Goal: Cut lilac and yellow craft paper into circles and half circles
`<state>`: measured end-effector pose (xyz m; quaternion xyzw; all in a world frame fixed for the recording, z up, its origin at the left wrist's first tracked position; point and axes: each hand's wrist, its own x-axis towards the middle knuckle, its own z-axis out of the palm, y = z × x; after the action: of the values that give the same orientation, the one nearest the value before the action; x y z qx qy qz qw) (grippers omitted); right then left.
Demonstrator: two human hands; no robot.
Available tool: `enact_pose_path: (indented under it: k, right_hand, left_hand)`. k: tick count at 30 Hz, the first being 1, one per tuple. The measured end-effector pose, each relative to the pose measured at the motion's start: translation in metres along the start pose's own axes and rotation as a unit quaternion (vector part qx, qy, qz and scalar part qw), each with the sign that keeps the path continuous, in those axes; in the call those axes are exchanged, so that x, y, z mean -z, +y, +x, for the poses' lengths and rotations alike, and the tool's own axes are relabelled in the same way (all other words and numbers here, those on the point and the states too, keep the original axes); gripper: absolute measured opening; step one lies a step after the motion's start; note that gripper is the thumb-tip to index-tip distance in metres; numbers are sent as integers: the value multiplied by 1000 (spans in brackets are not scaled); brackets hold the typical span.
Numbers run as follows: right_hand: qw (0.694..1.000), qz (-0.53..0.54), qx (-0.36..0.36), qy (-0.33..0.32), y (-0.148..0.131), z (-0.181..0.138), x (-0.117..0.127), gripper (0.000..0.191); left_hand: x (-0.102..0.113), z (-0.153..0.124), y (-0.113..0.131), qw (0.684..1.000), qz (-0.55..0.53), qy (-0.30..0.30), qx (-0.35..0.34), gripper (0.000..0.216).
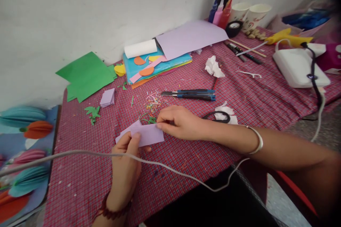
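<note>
Near the front of the table, my left hand [126, 156] grips a small lilac paper piece [149, 134] between thumb and fingers. My right hand [177, 122] pinches the upper right edge of the same piece. Another lilac sheet [125, 134] shows behind it by the left fingers. Green paper scraps [152, 119] lie just beyond the hands. Past them are a heap of thin coloured shreds [153, 102] and a blue-and-black utility knife [195, 95]. Black-handled scissors [227, 117] are partly hidden by my right forearm.
Green sheets [87, 76] and a small lilac stack [107, 97] lie left. Coloured paper [157, 69] and a large lilac sheet [191, 38] are at the back. A white box [299, 67] and yellow glue gun [289, 38] stand right. A pale cable [170, 166] crosses in front.
</note>
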<state>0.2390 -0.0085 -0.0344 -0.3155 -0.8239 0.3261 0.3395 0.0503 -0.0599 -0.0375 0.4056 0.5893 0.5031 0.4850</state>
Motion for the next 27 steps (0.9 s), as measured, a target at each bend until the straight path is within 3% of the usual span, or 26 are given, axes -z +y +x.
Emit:
enact_pose_path:
  k: [7, 11, 15, 18, 22, 27]
  right_hand:
    - [1000, -12, 14, -24, 1, -1, 0, 20]
    - [998, -9, 20, -60, -1, 0, -2, 21]
    - [998, 36, -9, -56, -5, 0, -8, 20]
    - [978, 179, -93, -44, -7, 0, -13, 22]
    - [900, 394, -184, -26, -9, 4, -18, 16]
    - [862, 446, -237, -30, -11, 5, -17, 7]
  left_hand:
    - [7, 1, -7, 999, 29, -16, -18, 16]
    - [12, 0, -3, 984, 162, -38, -62, 19]
    - [9, -3, 5, 954, 262, -64, -133, 15]
    - [3, -4, 0, 980, 157, -68, -99, 11]
    - [-9, -1, -12, 996, -47, -70, -36, 28]
    - [-14, 1, -4, 989, -121, -83, 7, 19]
